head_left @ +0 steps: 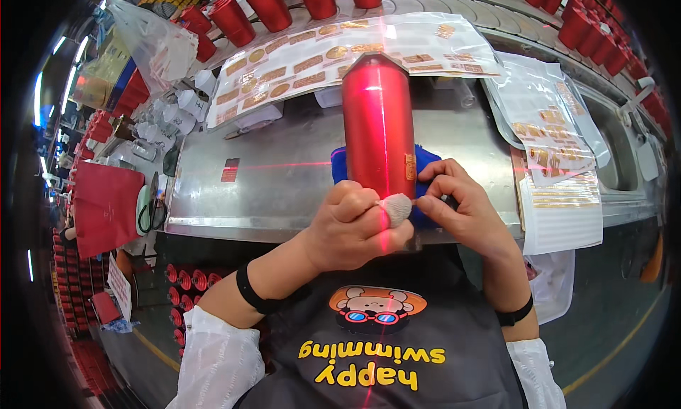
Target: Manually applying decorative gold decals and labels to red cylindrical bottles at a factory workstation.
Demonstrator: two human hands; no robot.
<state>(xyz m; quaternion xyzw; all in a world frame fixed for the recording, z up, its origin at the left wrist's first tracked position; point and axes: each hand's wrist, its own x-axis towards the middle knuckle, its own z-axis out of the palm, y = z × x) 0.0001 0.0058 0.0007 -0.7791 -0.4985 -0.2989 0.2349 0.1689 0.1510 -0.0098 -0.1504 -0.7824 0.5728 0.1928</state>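
Observation:
A glossy red canister (376, 125) with a dark faceted far end lies lengthwise before me, over a blue cloth (429, 161). Near its lower right side is a small gold label (410, 166). My left hand (355, 217) is closed at the canister's near end. Whitish knit fabric (397, 209) shows at its thumb side; whether it is worn or held I cannot tell. My right hand (461, 207) is beside the canister, just below the label, fingers curled toward the thumb in a pinch. Anything between those fingertips is too small to make out.
Sheets of gold stickers (298, 65) span the back of the metal table (269, 189). More sticker sheets (553, 125) lie at right, near a sink (613, 146). A small red label (230, 170) sits at left. Several red canisters (266, 4) stand behind. Scissors (151, 214) are at far left.

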